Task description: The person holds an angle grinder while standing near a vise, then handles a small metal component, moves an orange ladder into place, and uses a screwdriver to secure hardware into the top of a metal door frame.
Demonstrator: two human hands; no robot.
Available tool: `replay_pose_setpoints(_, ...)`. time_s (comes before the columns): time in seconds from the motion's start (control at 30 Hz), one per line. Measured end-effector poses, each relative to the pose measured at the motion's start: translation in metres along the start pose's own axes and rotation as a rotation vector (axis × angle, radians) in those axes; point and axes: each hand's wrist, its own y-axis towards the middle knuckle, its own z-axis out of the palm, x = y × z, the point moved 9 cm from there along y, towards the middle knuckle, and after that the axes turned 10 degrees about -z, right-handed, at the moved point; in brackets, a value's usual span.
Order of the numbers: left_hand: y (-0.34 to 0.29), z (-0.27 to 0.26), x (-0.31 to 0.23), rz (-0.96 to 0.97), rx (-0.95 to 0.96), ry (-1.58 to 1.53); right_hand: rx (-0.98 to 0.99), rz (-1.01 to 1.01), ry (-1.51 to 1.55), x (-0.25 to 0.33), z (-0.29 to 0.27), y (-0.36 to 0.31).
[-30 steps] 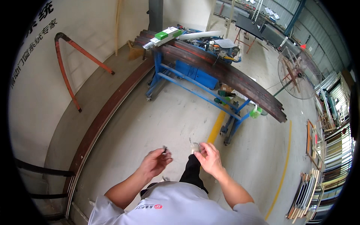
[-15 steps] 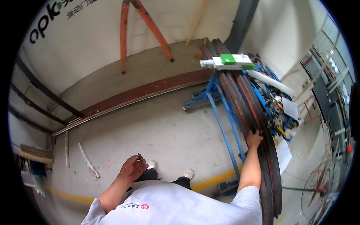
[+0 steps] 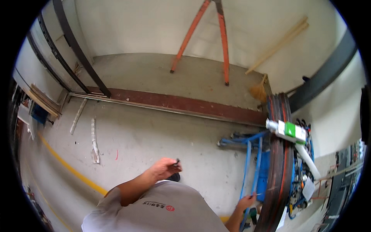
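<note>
In front of my body, my left hand point(image 3: 165, 169) is closed, pinching a small dark piece point(image 3: 177, 161) at the fingertips; its exact kind is too small to make out. Low on the right, my right hand point(image 3: 246, 202) is closed beside the blue metal stand point(image 3: 248, 170). A thin pale tip shows past its fingers, but what it belongs to is unclear. Long dark profiles point(image 3: 275, 170) with red-orange stripes lie across the stand, just right of that hand. Below the hand is a dark green and black object point(image 3: 253, 215), partly hidden.
A white and green box point(image 3: 291, 132) rests on the profiles, with cluttered tools point(image 3: 305, 189) beyond. An orange ladder point(image 3: 224, 50) and a broom point(image 3: 258, 92) stand by the wall. A brown beam point(image 3: 185, 104) crosses the floor; wrapped strips point(image 3: 94, 141) lie at left.
My right hand has come off the dark profiles and dropped to their left side, by the stand. The view has turned left. My left hand still pinches the small dark piece.
</note>
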Motion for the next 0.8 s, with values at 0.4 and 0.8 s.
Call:
replay_pose_setpoints(0.4, 0.080, -0.034, -0.308, 0.346, -0.024, -0.005, 1.612, 0.077, 0.867, 0.624, 0.363, -0.082)
replay_pose_setpoints(0.8, -0.048, -0.122, -0.510, 1.060, -0.747, -0.136, 2.300, -1.333, 0.690, 0.946, 0.490, -0.179)
